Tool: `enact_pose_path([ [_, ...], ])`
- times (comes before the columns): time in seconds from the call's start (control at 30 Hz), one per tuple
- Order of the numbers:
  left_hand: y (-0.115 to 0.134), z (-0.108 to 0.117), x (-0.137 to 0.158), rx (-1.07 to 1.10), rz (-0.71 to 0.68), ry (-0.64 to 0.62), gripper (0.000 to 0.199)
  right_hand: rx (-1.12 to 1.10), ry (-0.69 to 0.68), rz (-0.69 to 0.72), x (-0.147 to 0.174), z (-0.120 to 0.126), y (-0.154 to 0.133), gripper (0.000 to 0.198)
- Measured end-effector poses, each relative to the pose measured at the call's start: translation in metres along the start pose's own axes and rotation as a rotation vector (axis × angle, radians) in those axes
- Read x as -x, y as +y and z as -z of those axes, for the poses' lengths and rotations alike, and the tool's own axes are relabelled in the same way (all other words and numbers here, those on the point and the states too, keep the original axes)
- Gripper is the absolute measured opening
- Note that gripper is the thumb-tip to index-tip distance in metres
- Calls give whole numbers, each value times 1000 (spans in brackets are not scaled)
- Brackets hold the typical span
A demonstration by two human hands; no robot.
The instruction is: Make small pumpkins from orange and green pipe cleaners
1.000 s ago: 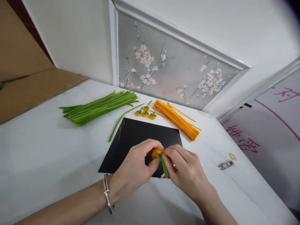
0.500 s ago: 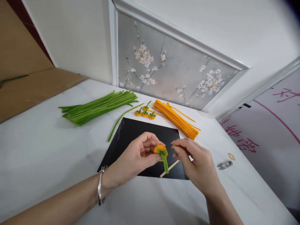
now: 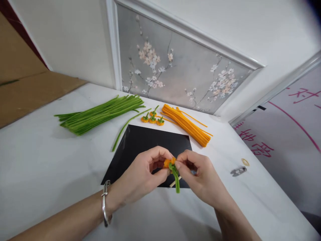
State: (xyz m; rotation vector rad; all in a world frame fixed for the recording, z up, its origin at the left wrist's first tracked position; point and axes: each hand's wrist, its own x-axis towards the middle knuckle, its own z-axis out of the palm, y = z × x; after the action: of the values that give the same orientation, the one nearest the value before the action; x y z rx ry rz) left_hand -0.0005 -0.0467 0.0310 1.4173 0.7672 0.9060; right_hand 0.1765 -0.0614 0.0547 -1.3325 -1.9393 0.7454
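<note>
A small orange pumpkin (image 3: 166,163) made of pipe cleaner, with a green top and a green stem (image 3: 177,183) hanging down, is pinched by my left hand (image 3: 147,170) over the black mat (image 3: 150,140). My right hand (image 3: 200,174) grips the pumpkin's right side near the green top with thumb and forefinger; its other fingers are curled and partly hidden. Beneath the hands lies a pale wooden stick (image 3: 173,183), mostly covered. Beyond the mat sit several finished-looking pumpkins (image 3: 152,119) of the same orange and green.
Green pipe cleaners (image 3: 100,115) lie bundled at the back left, with a single green one (image 3: 125,127) apart. Orange pipe cleaners (image 3: 187,127) are bundled behind the mat. Thread snips (image 3: 238,171) and a yellowish ring (image 3: 245,162) rest at the right. A framed flower panel (image 3: 180,67) stands behind.
My right hand has moved left and now grips the pumpkin, which it was apart from before. The left hand still holds it. The view has shifted slightly.
</note>
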Motion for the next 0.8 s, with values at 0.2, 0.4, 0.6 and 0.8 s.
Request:
enact_pose_path([
  [0.2, 7, 7, -5, 89, 87, -48, 12, -129, -77, -163, -1, 13, 8, 22],
  [0.4, 13, 8, -7, 65, 135, -71, 11, -95, -6, -85, 1, 18, 9, 14],
  [0.6, 12, 6, -7, 43, 150, -74, 11, -22, -40, 69, 2, 9, 3, 9],
  [0.8, 7, 7, -6, -78, 104, -140, 15, 81, -19, 260, -1, 5, 7, 21],
])
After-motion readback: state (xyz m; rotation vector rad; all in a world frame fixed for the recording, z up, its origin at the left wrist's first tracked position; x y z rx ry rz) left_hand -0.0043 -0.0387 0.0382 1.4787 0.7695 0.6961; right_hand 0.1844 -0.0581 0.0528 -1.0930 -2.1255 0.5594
